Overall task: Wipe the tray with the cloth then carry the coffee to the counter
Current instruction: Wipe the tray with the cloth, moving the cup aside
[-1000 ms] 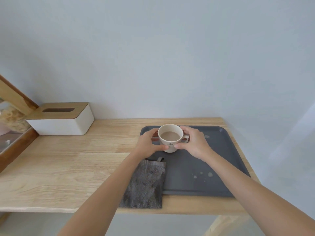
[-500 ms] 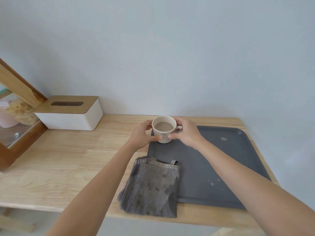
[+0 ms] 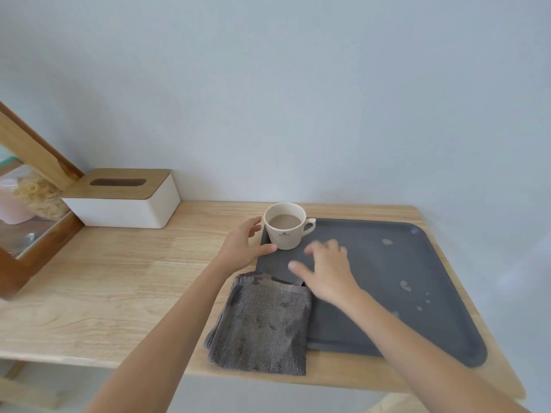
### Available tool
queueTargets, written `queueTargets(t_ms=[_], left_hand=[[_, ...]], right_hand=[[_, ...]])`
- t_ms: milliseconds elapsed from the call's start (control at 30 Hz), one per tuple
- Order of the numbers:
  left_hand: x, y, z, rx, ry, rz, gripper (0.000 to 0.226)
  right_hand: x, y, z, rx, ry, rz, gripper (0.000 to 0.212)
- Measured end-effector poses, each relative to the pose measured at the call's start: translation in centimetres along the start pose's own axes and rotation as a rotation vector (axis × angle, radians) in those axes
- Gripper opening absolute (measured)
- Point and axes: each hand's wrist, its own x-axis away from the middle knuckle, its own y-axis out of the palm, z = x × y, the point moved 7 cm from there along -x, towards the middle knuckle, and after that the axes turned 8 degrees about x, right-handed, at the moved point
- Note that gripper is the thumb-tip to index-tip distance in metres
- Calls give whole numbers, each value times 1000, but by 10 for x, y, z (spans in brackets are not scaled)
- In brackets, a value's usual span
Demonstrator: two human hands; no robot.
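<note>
Cream ceramic cup of milky coffee (image 3: pixel 285 226) at far-left corner of spattered grey tray (image 3: pixel 387 293); left hand (image 3: pixel 241 248) open beside it, right hand (image 3: pixel 328 272) spread, blurred, seemingly empty. Limp grey cloth (image 3: pixel 262 323) at near edge: soft, best pinched anywhere.

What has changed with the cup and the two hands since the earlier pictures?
Both hands let go of the white ceramic cup of coffee, now standing at the far left corner of the dark grey tray. The right hand moved toward the grey cloth; the left hand is beside the cup. The cloth stayed put.
</note>
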Motion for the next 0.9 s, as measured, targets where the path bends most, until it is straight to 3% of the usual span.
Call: queueTargets(t_ms=[133,267,367,467,567,633,733,900], left_hand=[[24,-7,0,-19,-18,58,73],[50,-4,13,-39,22,133,56],[70,14,25,-54,88,155,46],[84,48,24,-196,124,105,47],[91,77,10,-413,-5,74,52],[94,87,3,-540,-87,86,58],[95,94,-3,-724,-111,92,68],[91,94,-11,-840,-104,70,78]], right_hand=[[36,21,-3,161,-113,-51,51],[42,0,-4,78,-134,-75,32],[47,-31,26,-77,-66,-93,23],[49,-67,75,2,41,9,21],[51,-89,105,326,120,218,39],[51,-73,102,315,125,140,62],[56,-11,93,303,123,-88,78],[56,-5,121,394,131,-20,81]])
